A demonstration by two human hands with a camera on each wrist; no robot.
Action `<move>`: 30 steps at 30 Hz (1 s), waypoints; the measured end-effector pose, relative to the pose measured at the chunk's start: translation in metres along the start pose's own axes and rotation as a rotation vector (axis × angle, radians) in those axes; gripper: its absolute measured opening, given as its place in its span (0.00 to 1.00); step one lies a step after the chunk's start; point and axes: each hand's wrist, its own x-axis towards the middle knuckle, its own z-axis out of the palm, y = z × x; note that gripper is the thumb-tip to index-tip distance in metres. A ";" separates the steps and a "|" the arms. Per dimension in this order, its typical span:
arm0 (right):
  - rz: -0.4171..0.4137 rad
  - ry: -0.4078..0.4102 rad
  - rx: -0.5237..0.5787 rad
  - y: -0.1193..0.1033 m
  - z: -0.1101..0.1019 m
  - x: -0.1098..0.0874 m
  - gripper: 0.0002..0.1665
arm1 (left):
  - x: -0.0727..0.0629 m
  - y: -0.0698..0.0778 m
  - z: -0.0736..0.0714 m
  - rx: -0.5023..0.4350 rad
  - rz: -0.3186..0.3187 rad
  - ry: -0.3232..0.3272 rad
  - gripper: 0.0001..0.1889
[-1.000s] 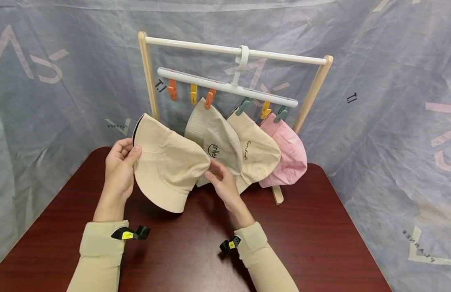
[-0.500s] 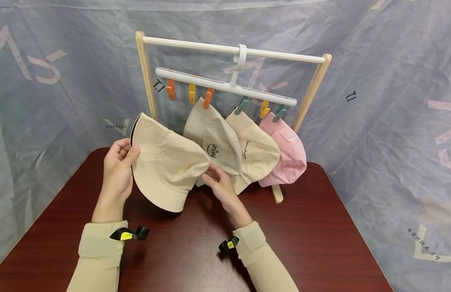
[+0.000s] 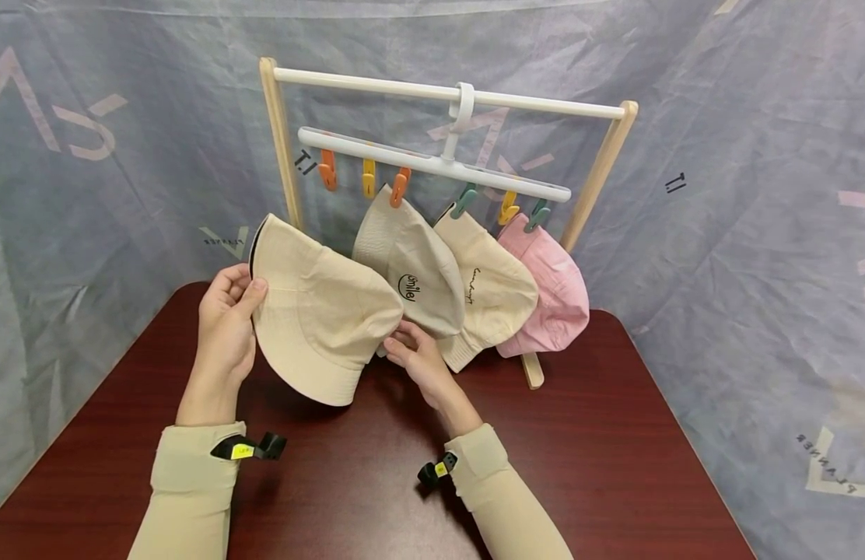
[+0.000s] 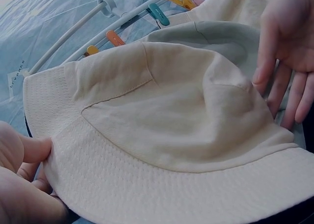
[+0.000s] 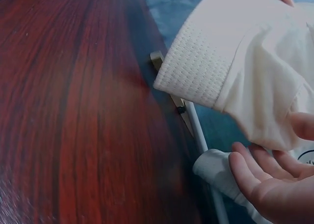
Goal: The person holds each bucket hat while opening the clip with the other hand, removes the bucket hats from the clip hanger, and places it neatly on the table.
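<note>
At brim (image 3: 281, 327) of cream hat (image 3: 327, 311), left hand (image 3: 224, 323) pinching it; beside crown (image 3: 355, 303), right hand (image 3: 421, 362) loosely extended.

Dark reddish-brown, wood-grained surface (image 3: 362, 490) spreads before you: faintly glossy, far corners rounded, grain streaks plain in your right wrist view. Toward its far side, facing you, stands pale wooden rack (image 3: 604, 175) with white top bar (image 3: 376, 84). Rack's round-ended wooden foot (image 3: 533, 372) on your right rests on surface, jutting toward you; other foot (image 5: 157, 62) partly hidden.
</note>
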 end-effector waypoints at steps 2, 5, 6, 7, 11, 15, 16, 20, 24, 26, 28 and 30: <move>0.011 -0.023 0.024 0.002 0.000 0.001 0.31 | 0.000 0.000 0.000 -0.008 -0.003 0.001 0.08; 0.024 -0.056 0.054 0.004 0.001 0.002 0.32 | 0.001 0.000 0.000 -0.022 -0.008 0.007 0.08; 0.027 -0.065 0.065 0.005 0.002 0.001 0.32 | 0.001 0.000 0.000 -0.025 -0.010 0.009 0.08; 0.029 -0.070 0.075 0.005 0.002 0.002 0.32 | 0.001 0.000 0.000 -0.027 -0.013 0.012 0.08; 0.035 -0.080 0.108 0.008 0.004 0.001 0.32 | 0.001 0.001 0.000 -0.028 -0.019 0.026 0.08; 0.042 -0.085 0.120 0.009 0.006 0.000 0.30 | 0.002 0.001 -0.001 -0.035 -0.019 0.042 0.08; 0.045 -0.085 0.124 0.009 0.007 0.001 0.30 | 0.002 0.001 -0.001 -0.038 -0.019 0.047 0.08; 0.045 -0.074 0.128 0.010 0.008 0.000 0.29 | 0.003 0.001 -0.001 -0.052 -0.024 0.065 0.08; 0.036 -0.060 0.133 0.011 0.010 0.000 0.28 | 0.004 0.000 -0.002 -0.062 -0.033 0.083 0.08; 0.032 -0.050 0.129 0.011 0.012 0.001 0.28 | 0.004 0.000 -0.002 -0.062 -0.039 0.090 0.08; 0.030 -0.036 0.126 0.012 0.013 0.001 0.27 | 0.005 0.000 -0.003 -0.068 -0.048 0.096 0.09; 0.029 -0.020 0.123 0.012 0.014 0.001 0.27 | 0.005 0.001 -0.004 -0.072 -0.056 0.100 0.09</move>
